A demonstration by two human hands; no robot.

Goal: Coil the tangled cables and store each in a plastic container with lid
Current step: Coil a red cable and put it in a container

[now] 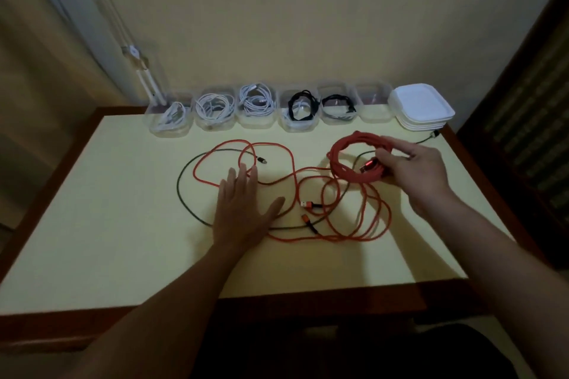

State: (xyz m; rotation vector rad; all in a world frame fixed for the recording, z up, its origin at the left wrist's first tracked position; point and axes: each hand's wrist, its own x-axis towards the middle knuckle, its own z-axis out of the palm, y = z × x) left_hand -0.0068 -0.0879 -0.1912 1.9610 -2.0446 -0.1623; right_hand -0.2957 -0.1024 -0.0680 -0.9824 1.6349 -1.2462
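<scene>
**Keep the coil tight until it is in the container**

The right hand (412,172) grasps the red coiled cable (337,160), fingers curled round the bundle and its plug. The left hand (243,209) lies flat with straight fingers on the loose red cables (309,204) and the dark green cable (178,188) on the counter (123,224). My advice: keep the grip firm, lift clear of the tangle, and lower the coil into the empty container (374,108) just beyond the right hand.

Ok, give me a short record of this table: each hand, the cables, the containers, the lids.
left hand: flat on the loose cables, fingers straight
right hand: holds the red coil
loose cables: red cable tangled with dark green cable
containers: six clear in a back row; five hold cables, rightmost container looks empty
lids: white stack right of the row
</scene>
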